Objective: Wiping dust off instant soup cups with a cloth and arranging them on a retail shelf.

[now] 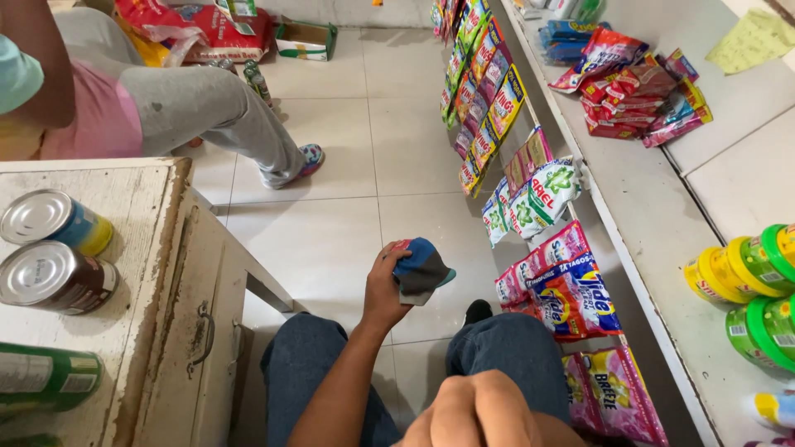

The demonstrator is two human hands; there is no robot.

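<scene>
My left hand (385, 285) reaches out over my knees and grips a small folded cloth (421, 269) in blue, grey and red, held above the tiled floor. My right hand (480, 407) is close to the camera at the bottom edge, curled into a fist over my right knee, and nothing shows in it. Both of my legs, in blue jeans (319, 364), fill the bottom middle. Strips of detergent sachets (571, 294) hang just right of the cloth.
A worn white wooden cabinet (166, 273) at left carries tin cans (54, 277). Another person (166, 99) in grey trousers sits at top left. A white shelf (662, 215) at right holds red snack packets (633, 91) and green-capped bottles (758, 281). A cardboard box (305, 40) lies on the far floor.
</scene>
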